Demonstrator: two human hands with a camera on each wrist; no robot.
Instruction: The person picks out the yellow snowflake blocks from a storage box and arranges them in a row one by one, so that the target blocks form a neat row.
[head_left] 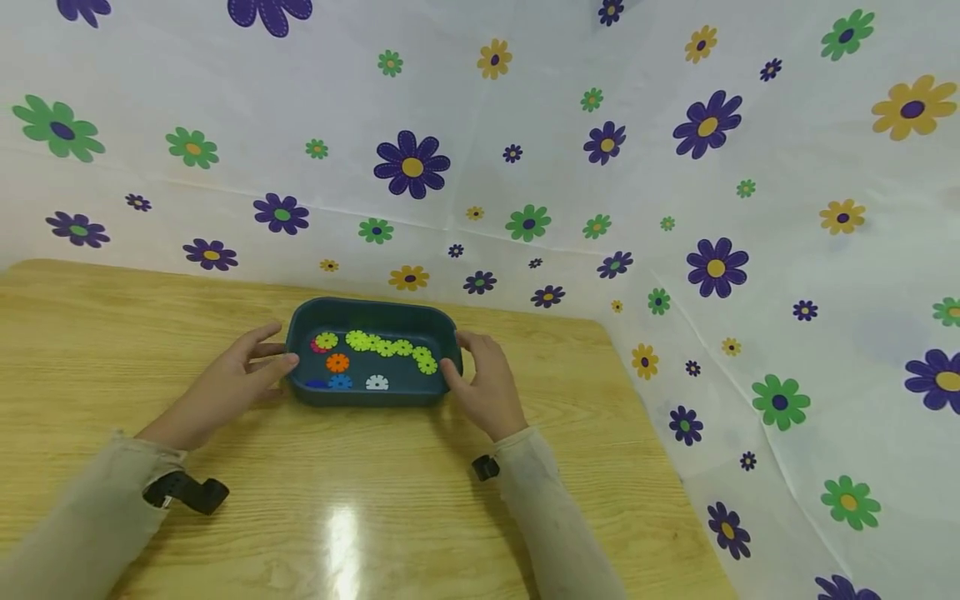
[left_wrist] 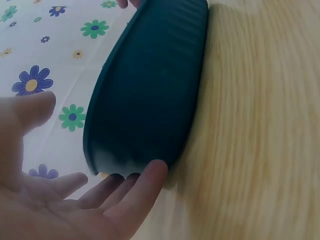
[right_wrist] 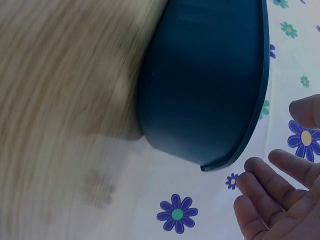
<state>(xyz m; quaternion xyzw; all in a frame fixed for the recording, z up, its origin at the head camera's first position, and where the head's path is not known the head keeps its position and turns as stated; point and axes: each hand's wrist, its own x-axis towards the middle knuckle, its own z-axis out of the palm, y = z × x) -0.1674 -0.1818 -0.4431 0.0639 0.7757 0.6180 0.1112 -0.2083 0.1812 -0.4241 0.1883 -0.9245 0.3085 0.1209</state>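
Observation:
A dark teal plastic basin (head_left: 367, 399) sits on the table with flower-shaped plastic discs in it. Yellow-green discs (head_left: 386, 347) form a wavy row; an orange disc (head_left: 337, 362), a blue disc (head_left: 341, 382) and a white disc (head_left: 377, 382) lie apart. At the basin's left end is my left hand (head_left: 232, 377), thumb and fingers spread, fingertips right by the wall (left_wrist: 145, 100). Beside the other end, my right hand (head_left: 486, 387) has its thumb overlapping the rim in the head view. The right wrist view shows its loosely bent fingers (right_wrist: 267, 180) a little off the basin wall (right_wrist: 200, 85).
The wooden table (head_left: 405, 500) extends around the basin. Behind it and on the right hangs a white sheet (head_left: 337, 100) printed with flowers. Black straps (head_left: 183, 492) circle both sleeved wrists.

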